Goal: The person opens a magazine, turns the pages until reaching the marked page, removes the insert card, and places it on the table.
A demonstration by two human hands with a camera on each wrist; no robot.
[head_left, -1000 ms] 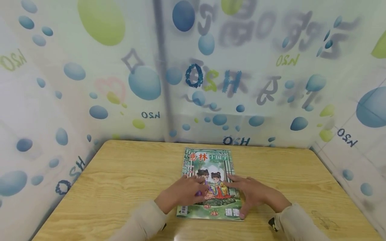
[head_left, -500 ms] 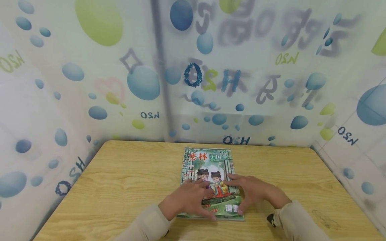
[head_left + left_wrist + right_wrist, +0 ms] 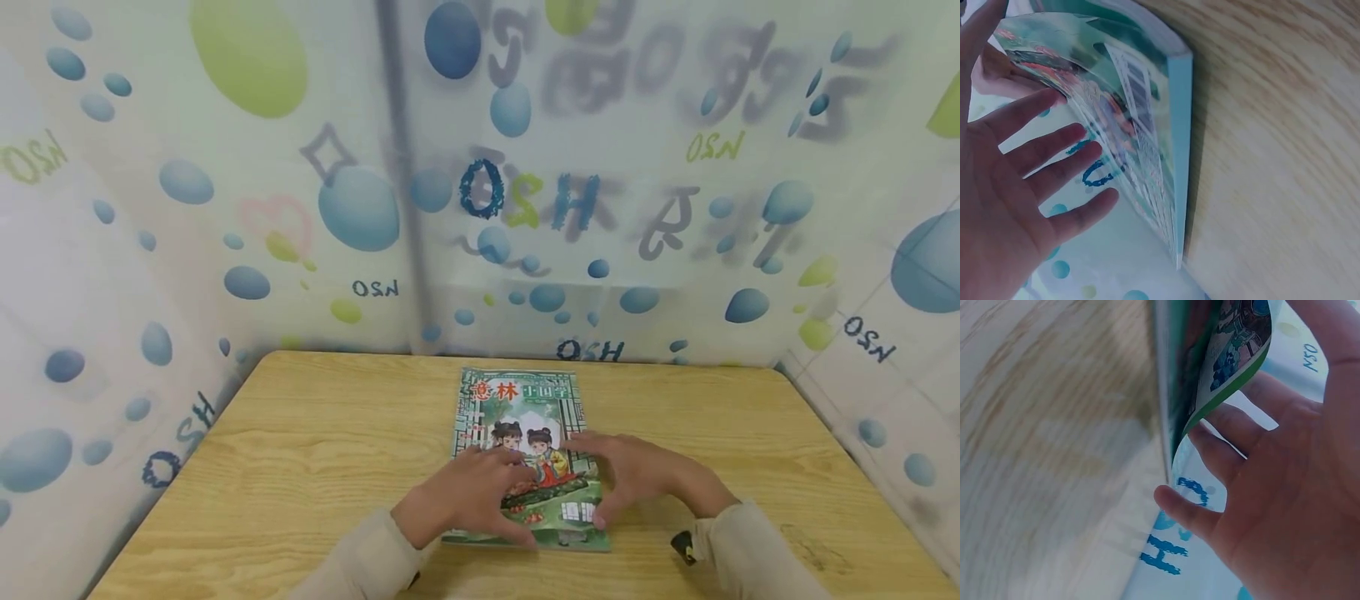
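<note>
A magazine (image 3: 517, 415) with two illustrated figures on its green cover lies on the table. Over its lower left part my left hand (image 3: 480, 493) is spread, its fingers apart and gripping nothing. In the left wrist view that hand (image 3: 1035, 169) shows its palm beside the cover (image 3: 1141, 112). My right hand (image 3: 641, 475) is at the magazine's right edge, thumb and fingers far apart. Seen from the right wrist, the loose edge of the cover (image 3: 1238, 372) curls up against the spread fingers (image 3: 1225, 453). The thumb's tip is out of that view.
The wooden table (image 3: 322, 433) extends on both sides of the magazine. Behind it hangs a pale curtain (image 3: 517, 275) printed with blue and green drops and lettering. A small dark object (image 3: 682, 546) shows at the right cuff.
My left hand has slid slightly right and toward me over the cover, its thumb now spread near the bottom edge. The right hand stays at the right edge, almost unmoved.
</note>
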